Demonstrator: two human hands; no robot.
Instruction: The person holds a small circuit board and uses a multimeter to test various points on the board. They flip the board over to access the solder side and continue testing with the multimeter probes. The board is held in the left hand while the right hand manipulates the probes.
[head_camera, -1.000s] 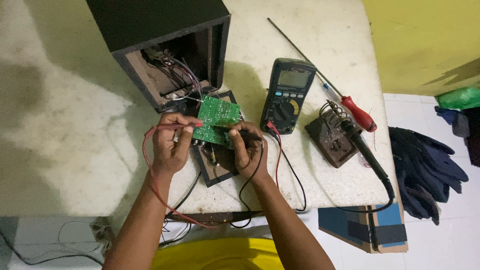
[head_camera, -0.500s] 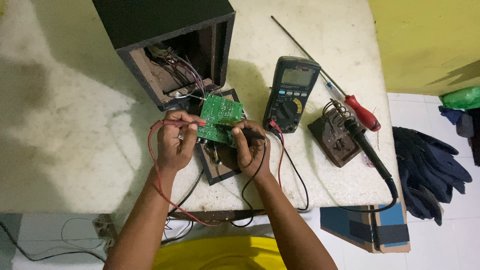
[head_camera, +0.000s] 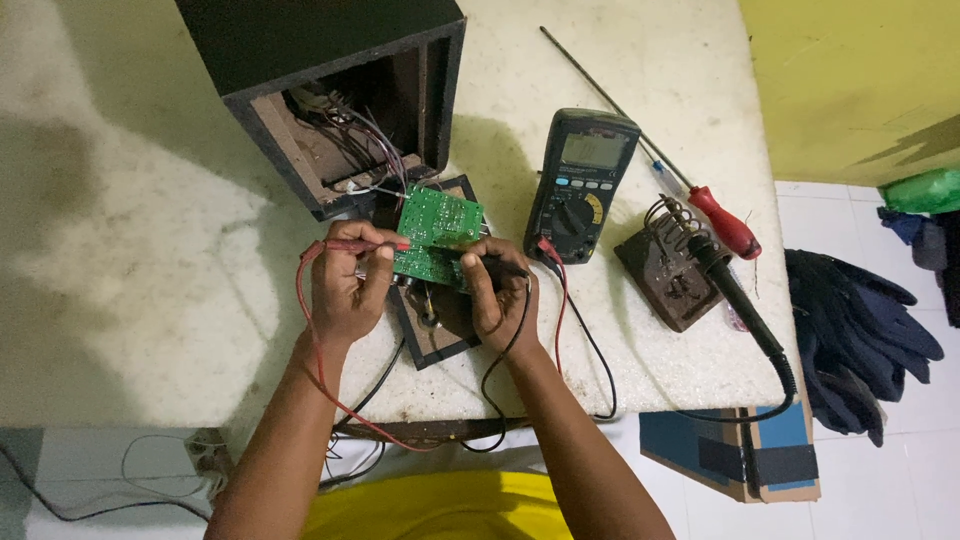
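A worn white table (head_camera: 150, 250) fills most of the view. At its far edge a black speaker cabinet (head_camera: 330, 90) lies with its open side toward the person, and a tangle of coloured wires (head_camera: 365, 140) shows inside it.

In front of the cabinet, the left hand (head_camera: 345, 285) is curled shut around a red test probe (head_camera: 365, 245), pinched between thumb and fingers with its tip pointing right onto a green circuit board (head_camera: 435, 235). The probe's red lead (head_camera: 315, 350) loops down past the left wrist and off the near table edge. The board is tilted, held up off the table between the two hands, above a dark square panel (head_camera: 435, 335) that lies flat beneath it.

The right hand (head_camera: 495, 295) is closed around a black test probe (head_camera: 480, 262), whose tip meets the board's right side. Its black lead (head_camera: 500, 360) hangs below the wrist.

Just to the right, a digital multimeter (head_camera: 582, 180) lies face up, with both leads plugged into its lower end. Farther right, a soldering iron (head_camera: 735, 295) rests in the coil of its stand (head_camera: 670, 265), and a red-handled screwdriver (head_camera: 725, 220) lies beside it. Off the table, dark blue gloves (head_camera: 860, 340) lie on the white floor.
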